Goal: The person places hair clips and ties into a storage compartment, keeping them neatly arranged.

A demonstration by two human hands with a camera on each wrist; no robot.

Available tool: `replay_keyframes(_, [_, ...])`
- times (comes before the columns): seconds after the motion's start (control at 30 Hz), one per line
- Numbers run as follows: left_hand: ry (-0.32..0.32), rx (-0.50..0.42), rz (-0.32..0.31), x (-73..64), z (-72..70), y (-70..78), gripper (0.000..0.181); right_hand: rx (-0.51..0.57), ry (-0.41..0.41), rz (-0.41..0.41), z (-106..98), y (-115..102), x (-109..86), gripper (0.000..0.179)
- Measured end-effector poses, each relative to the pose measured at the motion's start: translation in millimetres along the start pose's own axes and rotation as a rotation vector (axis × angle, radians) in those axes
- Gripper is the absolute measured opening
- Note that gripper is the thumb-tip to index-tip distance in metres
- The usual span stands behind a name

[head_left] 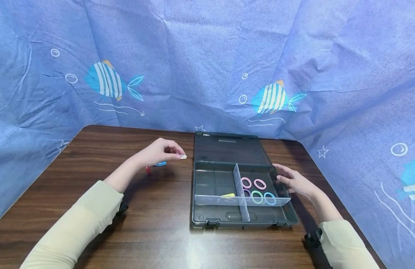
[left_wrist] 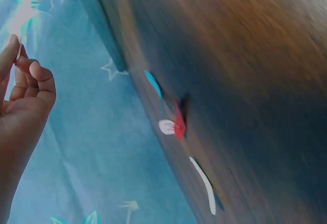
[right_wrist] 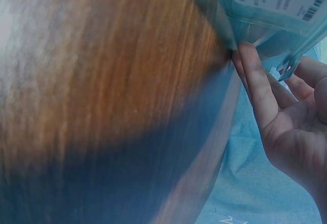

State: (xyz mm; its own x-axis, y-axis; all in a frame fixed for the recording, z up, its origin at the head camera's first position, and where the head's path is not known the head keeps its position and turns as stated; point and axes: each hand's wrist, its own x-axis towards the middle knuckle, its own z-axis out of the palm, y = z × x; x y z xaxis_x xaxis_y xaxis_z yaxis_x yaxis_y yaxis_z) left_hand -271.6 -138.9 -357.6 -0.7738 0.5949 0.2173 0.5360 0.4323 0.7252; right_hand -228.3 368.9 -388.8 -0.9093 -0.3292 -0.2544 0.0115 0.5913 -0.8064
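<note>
My left hand (head_left: 164, 151) pinches a small whitish hair clip (head_left: 183, 156) between thumb and fingertips, held above the table left of the box. Below that hand lie a blue hair clip (head_left: 160, 164) and a red hair clip (head_left: 148, 170). The left wrist view also shows a pinkish-white clip (left_wrist: 166, 127) and a long white clip (left_wrist: 204, 185). My right hand (head_left: 296, 182) holds the right side of the dark, see-through storage box (head_left: 224, 224), thumb at the rim. Inside are a yellow hair clip (head_left: 228, 195) and pink (head_left: 259, 184), purple, green (head_left: 256, 197) and blue hair ties.
The box's lid (head_left: 227, 149) lies folded back toward the curtain. Clear dividers (head_left: 241, 190) cross inside it. A brown wooden table (head_left: 153, 231) carries everything, and a blue fish-print curtain (head_left: 207, 67) hangs behind and at both sides.
</note>
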Motion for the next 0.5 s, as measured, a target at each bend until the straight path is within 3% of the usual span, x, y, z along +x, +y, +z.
replay_keyframes(0.5, [0.042,-0.112,0.015,18.1,15.1,34.1,0.02,0.018,-0.001,0.009,-1,5,2.7,0.057])
